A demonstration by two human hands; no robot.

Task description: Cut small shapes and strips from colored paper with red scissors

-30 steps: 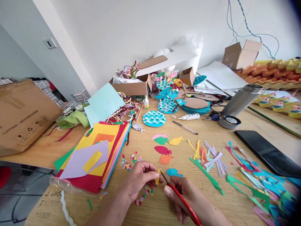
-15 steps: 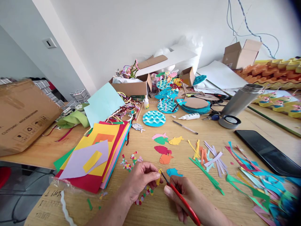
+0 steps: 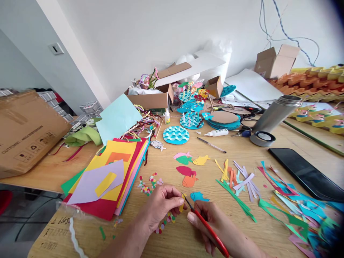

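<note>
Between its thumb and fingers my left hand pinches a small yellow paper piece. My right hand is wrapped round red-handled scissors, whose blade tips touch or nearly touch the yellow piece. Just beyond the hands lies a blue paper fish, with an orange fish, a crimson fish, a green fish and a yellow fish farther back. Colourful paper dots are partly hidden beneath my left hand.
Coloured paper sheets are stacked at left. Paper strips and a black phone lie at right, near a steel flask. Behind the fish are a wavy blue disc, a glue bottle and a pen.
The yellow piece has shifted and tilted slightly at the scissor tips. Both hands stay in nearly the same place.
</note>
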